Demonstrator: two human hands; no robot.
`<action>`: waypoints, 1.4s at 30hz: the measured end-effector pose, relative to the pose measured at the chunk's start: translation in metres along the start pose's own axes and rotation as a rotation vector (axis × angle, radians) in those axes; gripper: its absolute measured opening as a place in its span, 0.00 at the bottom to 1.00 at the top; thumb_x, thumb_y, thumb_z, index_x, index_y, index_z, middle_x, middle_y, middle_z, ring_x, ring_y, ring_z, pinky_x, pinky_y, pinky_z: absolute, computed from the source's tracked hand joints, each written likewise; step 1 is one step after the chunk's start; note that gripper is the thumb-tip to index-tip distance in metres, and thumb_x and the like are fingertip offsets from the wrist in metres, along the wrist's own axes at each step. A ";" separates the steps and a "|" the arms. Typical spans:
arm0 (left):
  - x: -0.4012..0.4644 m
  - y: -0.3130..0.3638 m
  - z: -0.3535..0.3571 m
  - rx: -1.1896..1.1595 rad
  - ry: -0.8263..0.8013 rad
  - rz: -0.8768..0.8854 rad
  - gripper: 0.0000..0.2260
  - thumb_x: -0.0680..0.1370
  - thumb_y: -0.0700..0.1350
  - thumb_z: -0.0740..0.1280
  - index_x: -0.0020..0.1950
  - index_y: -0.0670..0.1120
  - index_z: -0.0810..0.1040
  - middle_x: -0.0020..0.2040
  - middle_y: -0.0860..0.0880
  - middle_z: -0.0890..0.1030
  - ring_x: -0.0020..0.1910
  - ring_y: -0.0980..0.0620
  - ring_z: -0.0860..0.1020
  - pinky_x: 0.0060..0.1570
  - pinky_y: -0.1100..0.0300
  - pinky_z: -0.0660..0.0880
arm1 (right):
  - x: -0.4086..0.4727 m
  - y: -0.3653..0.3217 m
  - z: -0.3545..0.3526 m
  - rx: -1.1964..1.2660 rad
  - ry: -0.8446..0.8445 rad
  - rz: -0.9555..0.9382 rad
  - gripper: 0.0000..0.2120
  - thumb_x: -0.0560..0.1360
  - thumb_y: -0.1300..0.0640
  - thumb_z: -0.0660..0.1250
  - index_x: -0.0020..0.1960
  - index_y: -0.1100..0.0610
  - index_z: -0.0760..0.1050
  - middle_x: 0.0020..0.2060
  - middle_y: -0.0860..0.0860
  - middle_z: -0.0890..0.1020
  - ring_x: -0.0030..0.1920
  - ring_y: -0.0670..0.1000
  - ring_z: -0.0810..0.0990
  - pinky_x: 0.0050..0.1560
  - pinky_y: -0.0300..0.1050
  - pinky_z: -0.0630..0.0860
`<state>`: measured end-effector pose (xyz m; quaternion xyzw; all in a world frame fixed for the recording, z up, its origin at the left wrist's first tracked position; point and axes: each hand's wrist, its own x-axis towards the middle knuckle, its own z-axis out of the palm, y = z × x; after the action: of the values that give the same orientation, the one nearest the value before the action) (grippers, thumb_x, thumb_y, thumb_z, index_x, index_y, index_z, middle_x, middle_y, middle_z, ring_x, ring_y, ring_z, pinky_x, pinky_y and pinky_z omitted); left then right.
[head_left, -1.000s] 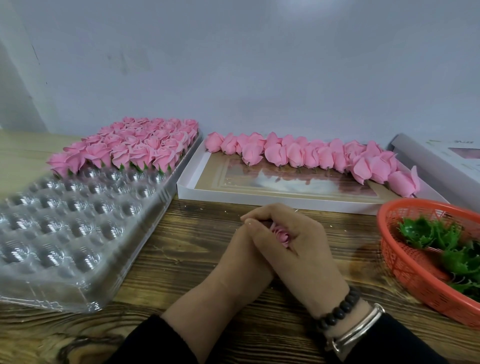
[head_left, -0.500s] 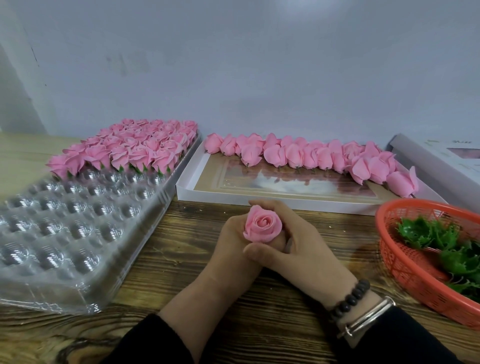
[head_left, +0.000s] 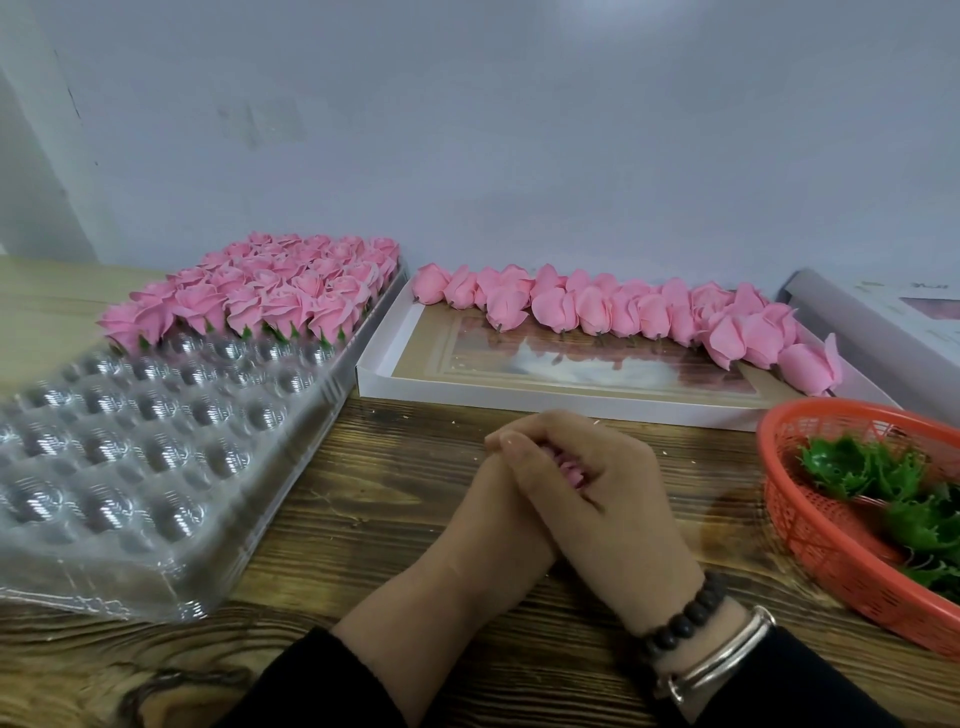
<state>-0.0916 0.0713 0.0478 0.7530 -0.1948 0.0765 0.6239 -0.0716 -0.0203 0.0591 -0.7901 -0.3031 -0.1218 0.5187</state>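
Both hands meet over the wooden table near its middle. My right hand (head_left: 602, 483) lies curled over the top of a pink rose head (head_left: 570, 474), of which only a sliver of petals shows between the fingers. My left hand (head_left: 493, 514) is tucked under and behind the right, its fingers hidden, holding the same rose from the left. A clear plastic cell tray (head_left: 145, 457) lies to the left, its far rows filled with pink roses (head_left: 270, 296) on green bases.
A shallow white box (head_left: 545, 397) behind the hands holds a row of loose pink rose heads (head_left: 623, 312). An orange mesh basket (head_left: 810, 525) with green plastic calyxes (head_left: 872, 478) sits at the right. Another white box (head_left: 883, 312) lies far right, by the wall.
Half a second ago the rose stood upright and exposed above my fingers. Now my right hand has closed over it again, as it did one second ago.
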 end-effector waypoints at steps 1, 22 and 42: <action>0.001 0.000 0.001 -0.066 0.000 -0.028 0.10 0.76 0.28 0.58 0.48 0.41 0.73 0.41 0.53 0.78 0.41 0.65 0.78 0.41 0.72 0.73 | 0.001 0.000 -0.002 0.032 -0.043 0.057 0.15 0.67 0.40 0.59 0.43 0.46 0.81 0.39 0.40 0.83 0.45 0.40 0.80 0.47 0.35 0.75; 0.005 -0.003 -0.010 0.104 0.094 -0.074 0.11 0.72 0.37 0.69 0.36 0.53 0.77 0.32 0.59 0.81 0.36 0.61 0.79 0.34 0.72 0.73 | 0.001 0.007 -0.005 0.289 0.136 0.000 0.12 0.71 0.45 0.62 0.48 0.48 0.80 0.42 0.43 0.84 0.46 0.40 0.81 0.47 0.31 0.74; 0.002 0.007 -0.008 0.286 -0.153 -0.289 0.09 0.77 0.38 0.62 0.39 0.49 0.71 0.29 0.55 0.77 0.30 0.58 0.76 0.33 0.64 0.75 | 0.003 0.006 -0.009 -0.076 -0.296 0.026 0.17 0.71 0.40 0.54 0.58 0.37 0.71 0.49 0.39 0.81 0.46 0.35 0.78 0.49 0.31 0.73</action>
<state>-0.0911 0.0777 0.0566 0.8574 -0.1189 -0.0441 0.4987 -0.0651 -0.0293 0.0602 -0.8224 -0.3610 -0.0085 0.4396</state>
